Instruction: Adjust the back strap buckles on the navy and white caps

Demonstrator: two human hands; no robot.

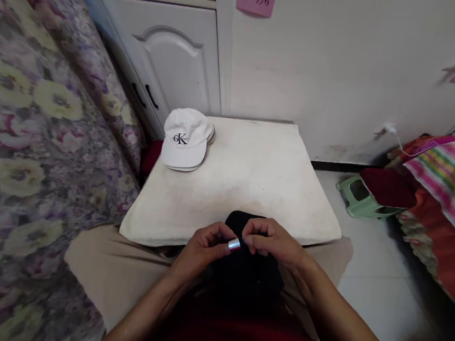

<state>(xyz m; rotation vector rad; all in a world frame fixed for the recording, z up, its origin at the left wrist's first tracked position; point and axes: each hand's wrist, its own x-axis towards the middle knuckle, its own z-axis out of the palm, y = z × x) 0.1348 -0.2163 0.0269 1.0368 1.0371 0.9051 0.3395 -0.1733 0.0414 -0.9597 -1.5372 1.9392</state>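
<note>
My left hand [209, 246] is closed, its thumb and index finger pinching a small shiny silver piece [234, 244]. This piece looks cylindrical, but its exact kind does not show. Just to its right, my right hand [265, 238] is closed in a pinch, its fingertips close to the silver piece; whatever it grips is too small to make out. Under both hands a black cap [239, 220] rests on my lap, its brim reaching over the table's near edge. Much of the cap is dark and partly hidden by the hands.
A white-covered table [259, 168] stands before me, with white caps [186, 135] stacked at its far left. A floral curtain [34, 148] hangs at left, by a white cabinet [169, 54]. To the right are a green stool [353, 195] and a bed [445, 227].
</note>
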